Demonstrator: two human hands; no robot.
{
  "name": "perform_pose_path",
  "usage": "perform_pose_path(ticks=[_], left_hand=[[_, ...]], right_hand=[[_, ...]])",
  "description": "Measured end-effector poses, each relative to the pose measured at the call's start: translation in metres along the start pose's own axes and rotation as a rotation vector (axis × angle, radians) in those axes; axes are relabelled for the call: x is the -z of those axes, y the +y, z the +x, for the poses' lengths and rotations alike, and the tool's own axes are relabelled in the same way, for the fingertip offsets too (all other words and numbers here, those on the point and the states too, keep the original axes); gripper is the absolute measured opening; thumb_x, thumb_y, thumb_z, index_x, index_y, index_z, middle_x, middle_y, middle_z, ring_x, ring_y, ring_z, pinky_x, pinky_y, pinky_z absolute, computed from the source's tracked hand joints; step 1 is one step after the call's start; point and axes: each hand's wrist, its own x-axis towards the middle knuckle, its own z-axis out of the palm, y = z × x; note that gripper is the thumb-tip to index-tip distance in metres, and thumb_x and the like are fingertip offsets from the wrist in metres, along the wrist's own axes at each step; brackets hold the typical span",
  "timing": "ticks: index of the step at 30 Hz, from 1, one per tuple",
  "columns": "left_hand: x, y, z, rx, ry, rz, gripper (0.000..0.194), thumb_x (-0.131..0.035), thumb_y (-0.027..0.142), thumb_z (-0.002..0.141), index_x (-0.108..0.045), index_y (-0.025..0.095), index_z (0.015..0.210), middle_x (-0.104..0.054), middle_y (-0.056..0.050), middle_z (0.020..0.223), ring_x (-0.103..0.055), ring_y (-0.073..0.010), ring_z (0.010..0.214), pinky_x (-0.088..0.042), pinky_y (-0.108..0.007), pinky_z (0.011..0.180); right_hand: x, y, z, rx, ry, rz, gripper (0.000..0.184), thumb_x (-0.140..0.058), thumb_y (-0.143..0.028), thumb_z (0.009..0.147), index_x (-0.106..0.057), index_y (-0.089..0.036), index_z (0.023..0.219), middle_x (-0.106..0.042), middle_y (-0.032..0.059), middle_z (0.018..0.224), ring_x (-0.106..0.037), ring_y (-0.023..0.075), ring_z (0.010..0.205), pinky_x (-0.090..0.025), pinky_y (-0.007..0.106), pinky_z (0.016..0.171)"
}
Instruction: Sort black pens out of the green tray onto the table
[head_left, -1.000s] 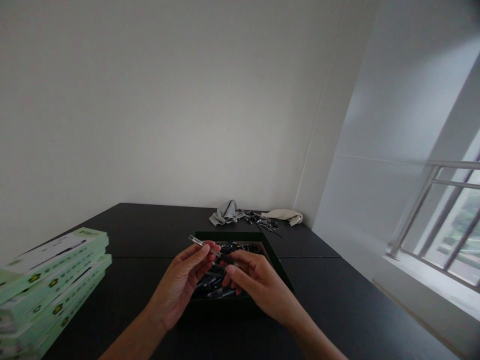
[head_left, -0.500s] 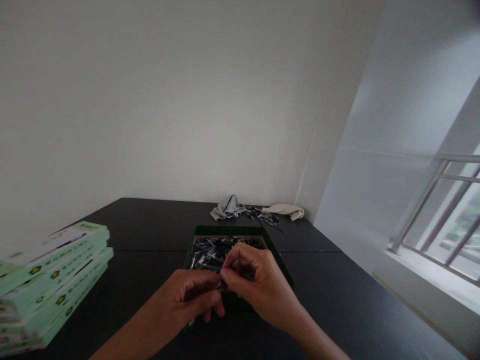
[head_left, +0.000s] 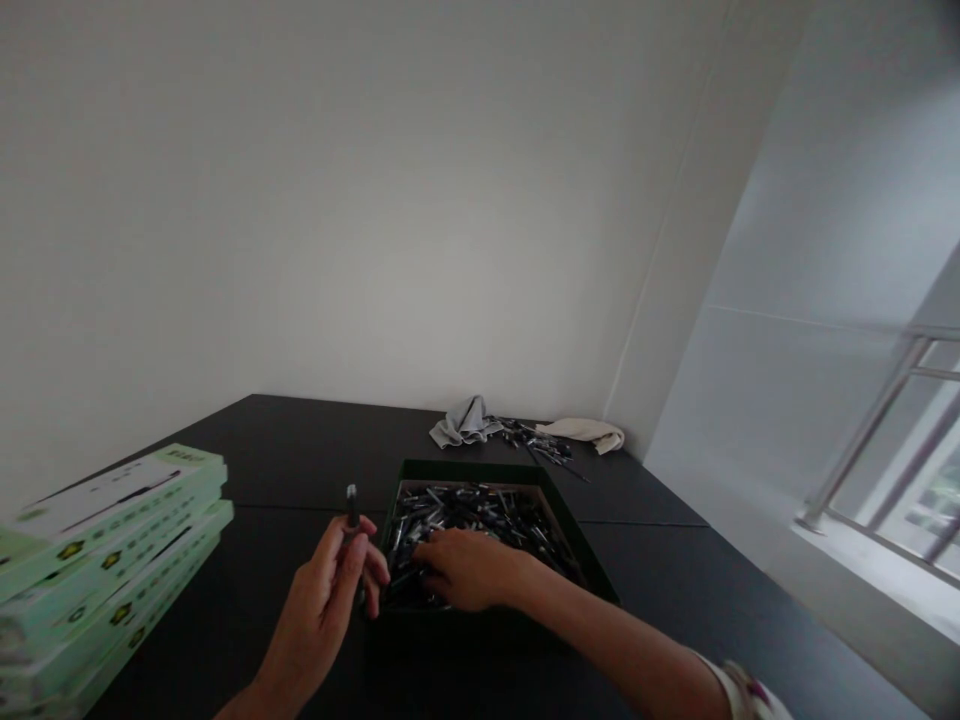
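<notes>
Right hand [head_left: 469, 568] has dropped away from the left hand [head_left: 330, 580] into that dark green rectangular box [head_left: 472, 470], onto jumbled slim black-and-clear pens [head_left: 480, 505], can't tell its grip from where I'm standing; left one's just left of the box, pinching a slim dark pen [head_left: 352, 507] upright

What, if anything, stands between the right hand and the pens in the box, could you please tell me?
Nothing visible does: the box is open on top, and the right hand reaches in over its near side, fingertips down at the pens.
</notes>
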Motion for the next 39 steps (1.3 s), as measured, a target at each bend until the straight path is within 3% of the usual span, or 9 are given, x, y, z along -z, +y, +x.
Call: perform_pose_path(ticks=[7, 15, 20, 25, 32, 36, 39], left_hand=[[-0.017, -0.014, -0.003, 0.025, 0.048, -0.073, 0.021, -0.033, 0.042, 0.097, -0.043, 0.024, 0.097, -0.061, 0.006, 0.063, -0.057, -0.0117, 0.045, -0.047, -0.024, 0.048], [-0.025, -0.022, -0.006, 0.041, 0.061, -0.07, 0.024, -0.034, 0.043, 0.097, -0.047, 0.023, 0.095, -0.061, 0.005, 0.063, -0.055, -0.0106, 0.045, -0.045, -0.023, 0.049], [-0.023, -0.022, -0.003, 0.042, 0.035, -0.052, 0.024, -0.035, 0.043, 0.097, -0.047, 0.023, 0.094, -0.062, 0.004, 0.064, -0.054, -0.0109, 0.045, -0.044, -0.023, 0.049], [-0.023, -0.023, -0.002, 0.047, 0.009, -0.054, 0.024, -0.034, 0.044, 0.097, -0.047, 0.023, 0.094, -0.061, 0.004, 0.064, -0.053, -0.0107, 0.045, -0.043, -0.022, 0.047], [-0.023, -0.023, -0.001, 0.043, -0.039, -0.044, 0.024, -0.035, 0.043, 0.097, -0.048, 0.023, 0.094, -0.061, 0.003, 0.064, -0.053, -0.0117, 0.047, -0.043, -0.022, 0.049], [-0.024, -0.018, -0.003, 0.006, -0.071, -0.015, 0.027, -0.036, 0.043, 0.096, -0.053, 0.023, 0.088, -0.062, 0.002, 0.064, -0.055, -0.0128, 0.05, -0.044, -0.023, 0.052], [-0.026, -0.013, -0.007, -0.042, -0.112, 0.018, 0.025, -0.041, 0.043, 0.094, -0.057, 0.024, 0.089, -0.063, 0.001, 0.062, -0.054, -0.0132, 0.05, -0.043, -0.022, 0.053]], right_hand=[[-0.003, 0.018, 0.009, 0.015, 0.007, 0.063, 0.014, -0.061, -0.021, 0.08, -0.071, -0.018, 0.09, -0.071, 0.0008, 0.079, -0.064, 0.0138, 0.071, -0.04, 0.019, 0.06], [-0.001, 0.023, 0.003, 0.018, 0.026, 0.047, 0.017, -0.063, -0.018, 0.077, -0.073, -0.016, 0.09, -0.07, 0.0058, 0.087, -0.063, 0.0182, 0.079, -0.042, 0.023, 0.068], [-0.001, 0.021, 0.006, 0.033, 0.045, 0.044, 0.013, -0.06, -0.018, 0.08, -0.073, -0.016, 0.08, -0.067, 0.0043, 0.077, -0.061, 0.0183, 0.075, -0.04, 0.024, 0.067], [0.006, 0.02, 0.0, 0.016, 0.178, 0.114, 0.009, -0.061, -0.013, 0.077, -0.069, -0.016, 0.077, -0.065, 0.0038, 0.08, -0.058, 0.0166, 0.074, -0.039, 0.024, 0.065], [0.033, 0.011, -0.02, -0.111, 0.513, 0.377, 0.012, -0.048, -0.021, 0.089, -0.057, -0.017, 0.083, -0.053, -0.0031, 0.063, -0.049, 0.0101, 0.057, -0.036, 0.021, 0.053], [0.043, 0.01, -0.032, -0.126, 0.639, 0.876, 0.01, -0.053, -0.025, 0.086, -0.055, -0.016, 0.081, -0.059, -0.0023, 0.062, -0.05, 0.0092, 0.049, -0.04, 0.021, 0.048], [0.044, 0.008, -0.044, -0.097, 0.631, 1.131, 0.011, -0.059, -0.026, 0.083, -0.059, -0.015, 0.081, -0.065, 0.0004, 0.065, -0.057, 0.0105, 0.051, -0.044, 0.022, 0.051]])
